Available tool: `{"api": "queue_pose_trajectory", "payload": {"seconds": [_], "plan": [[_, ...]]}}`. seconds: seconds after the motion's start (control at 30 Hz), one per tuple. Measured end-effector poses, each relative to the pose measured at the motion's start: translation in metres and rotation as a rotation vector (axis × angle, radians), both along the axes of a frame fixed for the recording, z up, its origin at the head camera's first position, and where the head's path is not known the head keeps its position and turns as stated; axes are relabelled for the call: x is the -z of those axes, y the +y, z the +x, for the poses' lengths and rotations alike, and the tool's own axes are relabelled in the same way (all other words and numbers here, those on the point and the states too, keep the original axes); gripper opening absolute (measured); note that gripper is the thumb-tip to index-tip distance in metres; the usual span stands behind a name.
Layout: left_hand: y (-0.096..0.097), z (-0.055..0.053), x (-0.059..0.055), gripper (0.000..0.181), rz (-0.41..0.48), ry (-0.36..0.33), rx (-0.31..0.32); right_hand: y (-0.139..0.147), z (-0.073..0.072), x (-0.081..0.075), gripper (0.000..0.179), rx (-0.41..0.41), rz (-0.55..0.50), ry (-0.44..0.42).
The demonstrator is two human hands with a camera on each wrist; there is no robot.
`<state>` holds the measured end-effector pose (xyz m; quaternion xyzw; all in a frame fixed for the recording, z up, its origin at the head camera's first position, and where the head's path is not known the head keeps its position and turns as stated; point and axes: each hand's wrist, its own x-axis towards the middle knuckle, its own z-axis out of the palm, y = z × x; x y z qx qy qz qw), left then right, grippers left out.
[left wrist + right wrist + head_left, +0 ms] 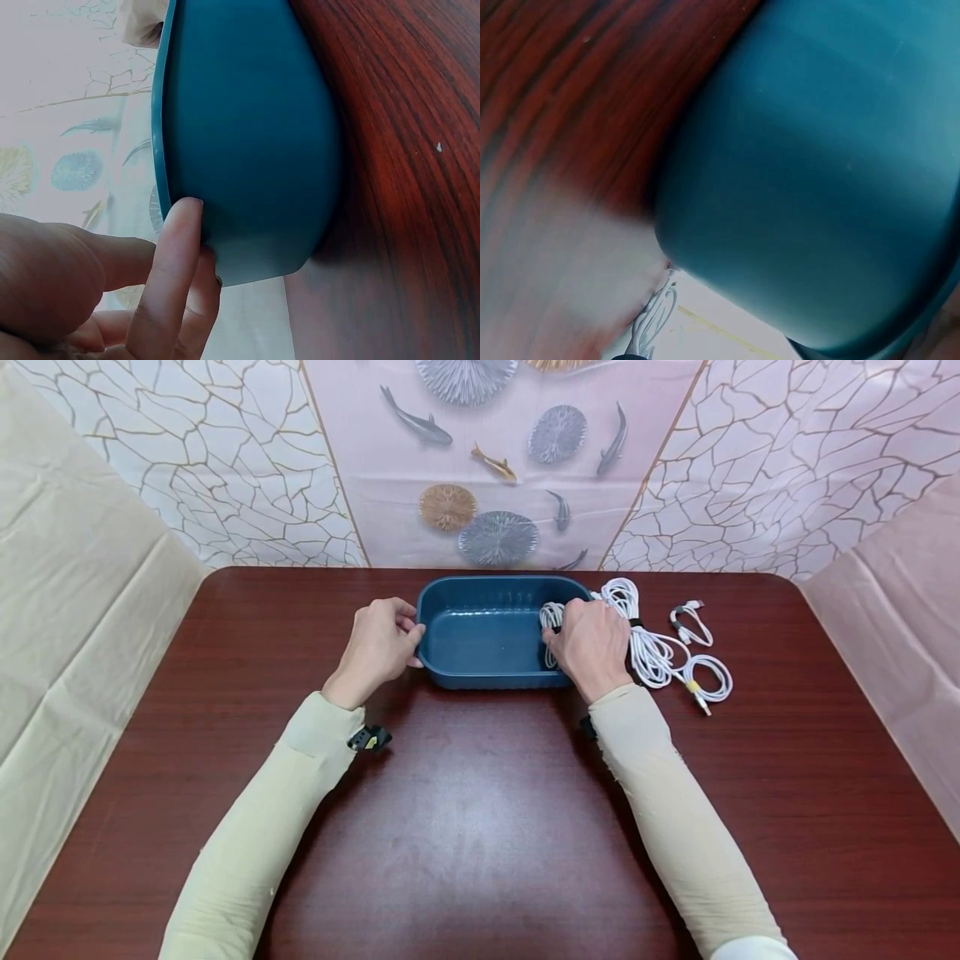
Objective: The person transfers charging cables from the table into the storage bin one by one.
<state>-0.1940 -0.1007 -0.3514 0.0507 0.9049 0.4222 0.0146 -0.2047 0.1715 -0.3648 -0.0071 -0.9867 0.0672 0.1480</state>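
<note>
A dark blue rectangular plastic bin (480, 681) stands near the table's far edge. At its left end my left hand (377, 643) pinches the rim, and in the left wrist view a finger (176, 247) lies against the outer wall. My right hand (596, 643) reaches over the right end of the bin, its fingers round a coiled white cable (552, 615) with a dark tie. The cable rests inside the bin, partly hidden by that hand. In the right wrist view the bin's wall (802, 195) hides most of the hand.
Right of the bin lies a large white cable bundle (651, 656) with a black tie. Beside it are a coiled cable (712, 681) with a yellow tie and a short white cable (693, 625). A patterned cloth (495, 460) hangs behind the brown table (465, 827).
</note>
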Motion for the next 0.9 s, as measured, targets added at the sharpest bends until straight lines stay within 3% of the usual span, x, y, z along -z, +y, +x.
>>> {"api": "queue_pose_trajectory", "payload": {"seconds": [0.9], "plan": [[0.0012,0.0005,0.0005,0.032,-0.002,0.009,0.003,-0.0014,0.0029,-0.0028,0.037,-0.008,-0.001,-0.013]]}}
